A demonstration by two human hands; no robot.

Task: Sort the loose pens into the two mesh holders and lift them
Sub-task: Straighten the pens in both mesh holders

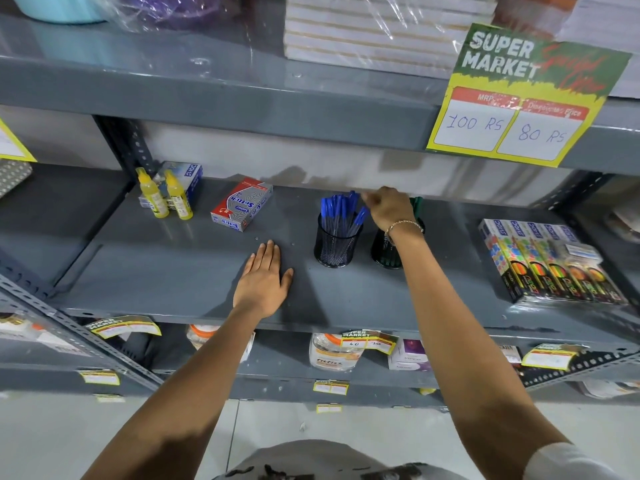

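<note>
Two black mesh holders stand side by side on the grey shelf [194, 271]. The left holder [335, 245] is full of several blue-capped pens [341, 211]. The right holder [384, 251] is mostly hidden behind my right wrist; green pen tops [417, 204] stick out of it. My right hand [389, 207] hovers above and between the two holders, fingers curled together near the blue pen tops; whether it pinches a pen is not visible. My left hand [265, 278] lies flat, palm down, on the shelf to the left of the holders, holding nothing.
Two yellow glue bottles [164, 195] and a blue box stand at the back left. A red and silver staple box [242, 204] lies behind my left hand. Colourful marker packs [547, 261] lie at the right. An upper shelf with a price sign [519, 95] hangs overhead.
</note>
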